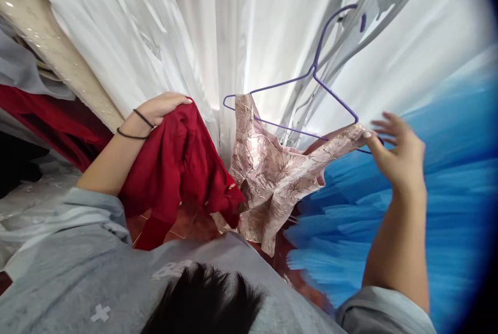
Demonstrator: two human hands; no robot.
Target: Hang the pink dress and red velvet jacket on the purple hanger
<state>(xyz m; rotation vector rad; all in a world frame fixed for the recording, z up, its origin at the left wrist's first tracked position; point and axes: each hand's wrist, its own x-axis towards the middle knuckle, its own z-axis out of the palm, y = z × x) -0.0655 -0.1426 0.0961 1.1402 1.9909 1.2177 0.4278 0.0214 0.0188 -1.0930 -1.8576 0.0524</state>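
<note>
My left hand (163,108) is closed on a bunched red garment (171,168), which hangs down in folds in front of me. A shiny pink brocade dress (268,168) hangs by its shoulder straps on a purple hanger (298,81), with its lower part dropping towards the floor. At the dress's right strap is my right hand (400,150), the thumb against the strap end and the other fingers raised and partly blurred. The right tip of the hanger is partly hidden beside that hand.
The hanger's hook lies by a silvery metal rack (350,38). White drapery (218,23) fills the back, and layered blue tulle (358,220) the right side. Cream beaded fabric (54,38) and other red cloth (70,126) hang at left. Reddish floor tiles (190,220) show below.
</note>
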